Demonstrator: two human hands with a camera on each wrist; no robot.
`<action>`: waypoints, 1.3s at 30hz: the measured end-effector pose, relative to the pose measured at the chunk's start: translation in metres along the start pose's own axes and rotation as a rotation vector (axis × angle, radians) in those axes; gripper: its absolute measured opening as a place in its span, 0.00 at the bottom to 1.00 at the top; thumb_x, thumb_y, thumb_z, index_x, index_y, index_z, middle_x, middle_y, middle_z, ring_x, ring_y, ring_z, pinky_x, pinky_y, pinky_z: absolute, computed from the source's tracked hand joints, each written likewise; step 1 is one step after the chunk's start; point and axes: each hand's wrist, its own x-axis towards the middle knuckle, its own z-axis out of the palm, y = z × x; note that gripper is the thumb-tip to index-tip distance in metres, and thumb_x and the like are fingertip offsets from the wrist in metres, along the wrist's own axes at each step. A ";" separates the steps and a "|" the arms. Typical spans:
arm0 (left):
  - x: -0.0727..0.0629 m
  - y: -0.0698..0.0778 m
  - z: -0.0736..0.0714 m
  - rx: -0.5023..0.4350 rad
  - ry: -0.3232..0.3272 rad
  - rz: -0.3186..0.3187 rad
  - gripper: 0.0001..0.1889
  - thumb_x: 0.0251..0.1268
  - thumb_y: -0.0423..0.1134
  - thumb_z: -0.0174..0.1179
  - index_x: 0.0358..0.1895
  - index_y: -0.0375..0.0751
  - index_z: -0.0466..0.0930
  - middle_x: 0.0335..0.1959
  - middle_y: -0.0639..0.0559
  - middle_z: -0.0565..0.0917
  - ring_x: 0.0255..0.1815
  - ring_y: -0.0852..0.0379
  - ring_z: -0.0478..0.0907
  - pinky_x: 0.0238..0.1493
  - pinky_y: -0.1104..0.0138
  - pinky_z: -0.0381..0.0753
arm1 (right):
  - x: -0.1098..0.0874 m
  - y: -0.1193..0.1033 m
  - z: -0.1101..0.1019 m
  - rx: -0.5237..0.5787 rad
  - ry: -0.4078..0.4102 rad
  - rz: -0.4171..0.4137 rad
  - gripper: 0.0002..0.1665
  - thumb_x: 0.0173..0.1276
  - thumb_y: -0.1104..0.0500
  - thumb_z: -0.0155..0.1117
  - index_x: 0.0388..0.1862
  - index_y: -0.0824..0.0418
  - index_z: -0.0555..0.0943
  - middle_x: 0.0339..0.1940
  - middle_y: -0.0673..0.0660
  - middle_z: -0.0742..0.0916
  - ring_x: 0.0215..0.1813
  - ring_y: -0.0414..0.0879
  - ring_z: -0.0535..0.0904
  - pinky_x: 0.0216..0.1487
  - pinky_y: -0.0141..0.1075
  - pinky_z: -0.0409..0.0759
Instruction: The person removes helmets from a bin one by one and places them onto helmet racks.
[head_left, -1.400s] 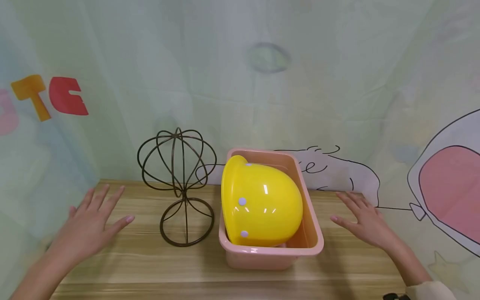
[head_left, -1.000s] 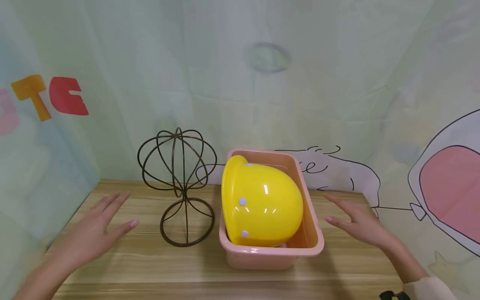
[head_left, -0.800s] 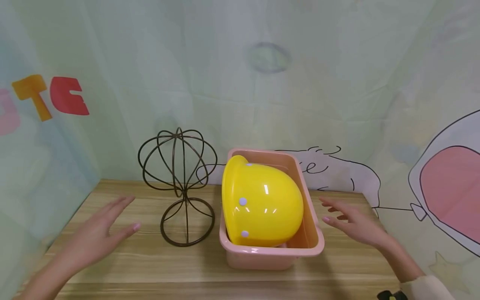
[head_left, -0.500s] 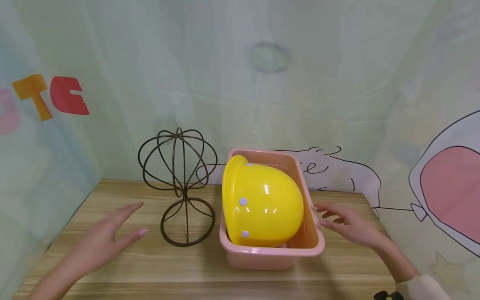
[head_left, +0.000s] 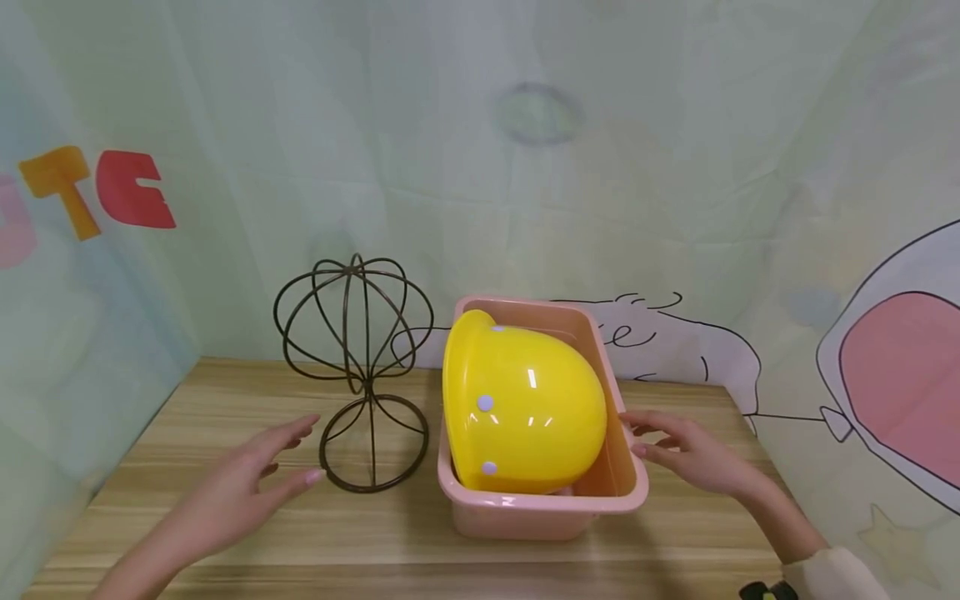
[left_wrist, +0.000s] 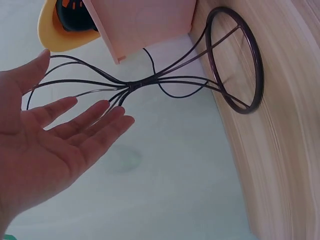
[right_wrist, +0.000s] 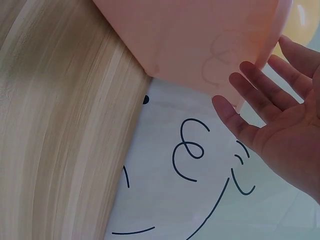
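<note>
A glossy yellow helmet (head_left: 536,400) with pale dots lies on its side in a pink plastic bin (head_left: 540,502), its opening facing left; a dark liner shows inside the helmet (left_wrist: 49,36) in the left wrist view. Left of the bin stands a dark wire hat stand (head_left: 367,386) with a round base. My left hand (head_left: 236,496), fingers loosely bent and holding nothing, is just left of that base. At the bin's right rim is my right hand (head_left: 697,457), fingers relaxed, fingertips at the edge; whether they touch it I cannot tell.
A wooden tabletop (head_left: 322,550) carries the bin and stand. Behind and on both sides hangs a pale printed cloth (head_left: 420,167), with letters at left and a pink balloon shape (head_left: 907,383) at right.
My left hand has moved right, toward the wire stand's base. My right hand has moved left to the bin's rim, its fingers bending more. Helmet, bin and stand stay put.
</note>
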 end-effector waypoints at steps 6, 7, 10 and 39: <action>0.004 0.007 0.007 -0.056 0.006 0.017 0.32 0.60 0.45 0.60 0.64 0.33 0.62 0.54 0.34 0.74 0.52 0.39 0.72 0.43 0.54 0.79 | 0.001 0.003 0.001 -0.015 0.009 -0.007 0.26 0.65 0.51 0.58 0.60 0.58 0.72 0.53 0.54 0.80 0.52 0.51 0.73 0.45 0.39 0.78; 0.005 0.008 0.008 -0.067 0.005 0.021 0.32 0.60 0.44 0.60 0.64 0.33 0.62 0.53 0.35 0.74 0.52 0.40 0.72 0.43 0.55 0.80 | 0.002 0.003 0.001 -0.012 0.008 -0.006 0.26 0.65 0.51 0.59 0.60 0.57 0.72 0.53 0.54 0.79 0.52 0.51 0.73 0.45 0.39 0.78; 0.007 0.010 0.010 -0.106 -0.003 0.034 0.31 0.59 0.42 0.61 0.64 0.33 0.62 0.53 0.34 0.74 0.51 0.40 0.73 0.42 0.56 0.80 | 0.003 0.004 0.002 -0.004 0.001 0.002 0.26 0.65 0.51 0.59 0.61 0.57 0.72 0.54 0.54 0.79 0.53 0.53 0.73 0.46 0.41 0.77; 0.057 0.062 0.033 -0.357 -0.115 0.074 0.33 0.59 0.38 0.62 0.66 0.45 0.58 0.51 0.45 0.74 0.48 0.51 0.75 0.42 0.68 0.80 | 0.003 -0.002 -0.002 0.043 -0.006 0.033 0.25 0.64 0.55 0.60 0.60 0.60 0.73 0.55 0.59 0.79 0.54 0.57 0.72 0.45 0.41 0.80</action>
